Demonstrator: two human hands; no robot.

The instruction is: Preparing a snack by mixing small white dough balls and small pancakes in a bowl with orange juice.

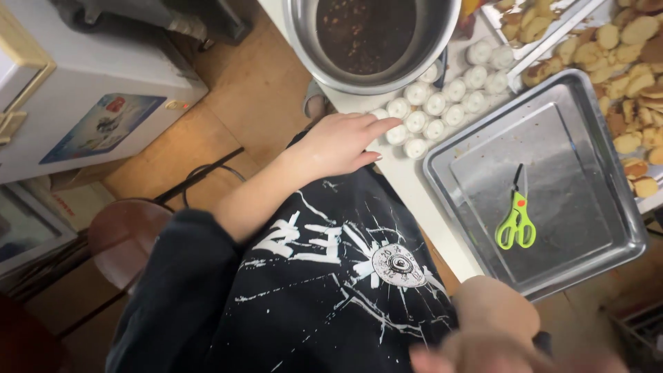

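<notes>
My left hand (342, 141) reaches out from a black sleeve, palm down and fingers stretched, its fingertips touching the near end of several rows of small white round pieces (442, 97) on the white counter. It grips nothing. My right hand (494, 331) is low at the frame's bottom edge beside my black printed shirt; it is blurred, so its fingers cannot be read. A large steel bowl (304, 41) with dark liquid stands just beyond the white pieces.
An empty steel tray (621, 207) holds green-handled scissors (516, 220). Trays of golden-brown fried pieces (632, 55) lie at the far right. A white chest appliance (97, 90) and a brown round stool (124, 238) stand on the wooden floor at left.
</notes>
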